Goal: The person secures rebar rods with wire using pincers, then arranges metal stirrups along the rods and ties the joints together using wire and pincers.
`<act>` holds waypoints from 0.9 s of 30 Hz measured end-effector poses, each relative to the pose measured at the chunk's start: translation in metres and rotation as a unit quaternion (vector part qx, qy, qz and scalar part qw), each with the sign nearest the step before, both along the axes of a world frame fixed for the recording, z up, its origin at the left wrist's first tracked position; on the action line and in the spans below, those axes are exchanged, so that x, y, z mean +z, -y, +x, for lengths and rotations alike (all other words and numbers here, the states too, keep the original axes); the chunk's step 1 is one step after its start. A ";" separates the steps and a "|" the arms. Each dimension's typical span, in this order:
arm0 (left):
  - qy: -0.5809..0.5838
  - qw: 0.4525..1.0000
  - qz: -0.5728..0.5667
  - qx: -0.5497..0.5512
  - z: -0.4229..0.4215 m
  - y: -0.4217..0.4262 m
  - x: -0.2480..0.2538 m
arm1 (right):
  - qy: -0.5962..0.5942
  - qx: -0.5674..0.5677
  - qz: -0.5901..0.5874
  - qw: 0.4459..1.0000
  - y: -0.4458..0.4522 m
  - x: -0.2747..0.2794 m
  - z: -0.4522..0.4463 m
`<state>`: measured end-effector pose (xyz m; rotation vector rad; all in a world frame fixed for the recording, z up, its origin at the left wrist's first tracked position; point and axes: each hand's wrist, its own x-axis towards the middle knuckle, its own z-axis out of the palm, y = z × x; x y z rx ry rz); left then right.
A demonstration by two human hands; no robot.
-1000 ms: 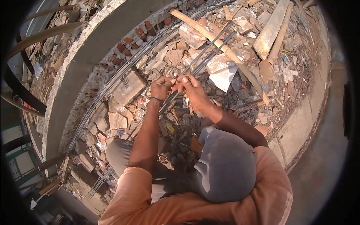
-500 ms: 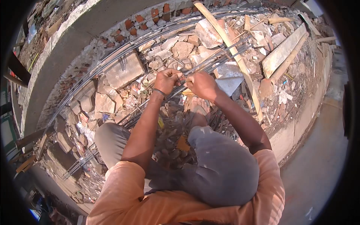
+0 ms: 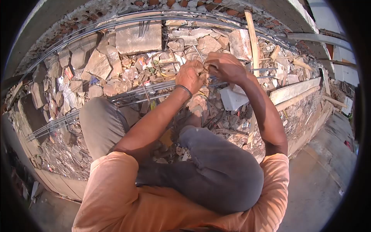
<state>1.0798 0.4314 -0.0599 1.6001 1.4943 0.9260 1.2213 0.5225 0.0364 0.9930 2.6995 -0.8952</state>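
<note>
My left hand (image 3: 190, 76), a dark band at its wrist, is closed with the fingertips pinched together just above a bundle of steel rebar (image 3: 148, 91). Close against it, my right hand (image 3: 228, 69) bends over with curled fingers, its fingertips meeting those of the left. Whatever is between the fingers is too small and hidden to make out. The rebar runs from the lower left, passes beneath both hands and comes out on the right. Bent steel stirrups (image 3: 167, 69) lie just beyond the left hand. My foot (image 3: 198, 103) is directly below the hands.
Broken bricks and concrete pieces surround me, with a large slab (image 3: 138, 38) at the back. Long thin rods (image 3: 104, 29) curve along the wall. A wooden strip (image 3: 252, 38) and a plank (image 3: 295, 90) lie to the right, near a white tile piece (image 3: 233, 98).
The view has turned, so the rebar lies more level across it. My hands have drawn together, and the right hand has rolled over with its fingers pointing down.
</note>
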 end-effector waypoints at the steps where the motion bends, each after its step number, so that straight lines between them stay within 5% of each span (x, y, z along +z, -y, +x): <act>1: 0.020 0.999 -0.031 0.009 0.000 -0.003 0.001 | -0.041 0.010 -0.021 0.999 -0.014 -0.011 0.003; 6: 0.041 0.985 -0.150 0.075 0.004 -0.001 0.008 | 0.044 -0.121 -0.259 0.957 -0.043 -0.033 0.001; 12: 0.052 0.987 -0.135 0.067 0.003 -0.002 0.006 | 0.124 -0.062 -0.200 0.970 -0.039 -0.061 0.008; 15: 0.046 0.974 -0.205 0.089 0.004 -0.007 0.013 | 0.072 -0.076 -0.259 0.960 -0.051 -0.054 0.017; 22: -0.038 0.992 -0.018 0.116 0.019 0.003 0.008 | 0.080 -0.052 -0.119 0.988 -0.037 -0.019 0.006; 25: -0.005 0.991 -0.054 0.124 0.021 0.002 0.003 | 0.003 -0.065 -0.153 0.986 -0.035 -0.032 0.005; 27: -0.003 0.992 -0.035 0.118 0.020 0.003 -0.001 | 0.002 0.036 -0.049 0.998 -0.033 -0.034 0.006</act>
